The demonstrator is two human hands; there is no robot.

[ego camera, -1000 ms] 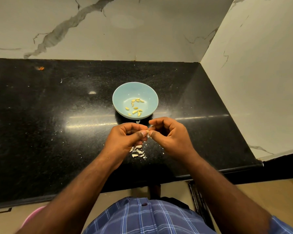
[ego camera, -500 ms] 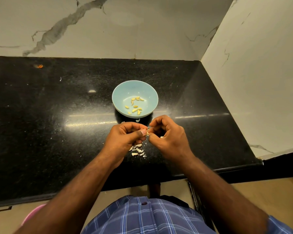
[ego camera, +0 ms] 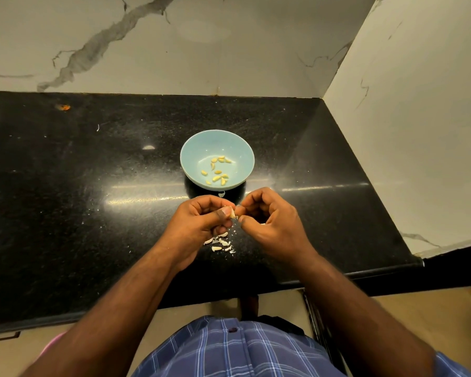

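Observation:
My left hand (ego camera: pixel 199 223) and my right hand (ego camera: pixel 269 221) meet just above the black counter (ego camera: pixel 65 200), in front of a light blue bowl (ego camera: pixel 191 151). A small pale garlic clove (ego camera: pixel 232 213) is pinched between the thumb and fingers of my left hand, and the fingertips of my right hand pinch at its right end. Several peeled yellowish cloves (ego camera: pixel 217 171) lie inside the bowl. Under my hands a small pile of white peel scraps (ego camera: pixel 220 244) lies on the counter.
Marble walls stand behind the counter (ego camera: pixel 201 50) and along its right side (ego camera: pixel 408 118). An orange speck (ego camera: pixel 63 106) lies at the back left. The counter's front edge (ego camera: pixel 337 276) runs just beyond my forearms.
Both hands stay together at the clove. The right hand's fingers have shifted slightly at the clove's end. The view has tilted a little.

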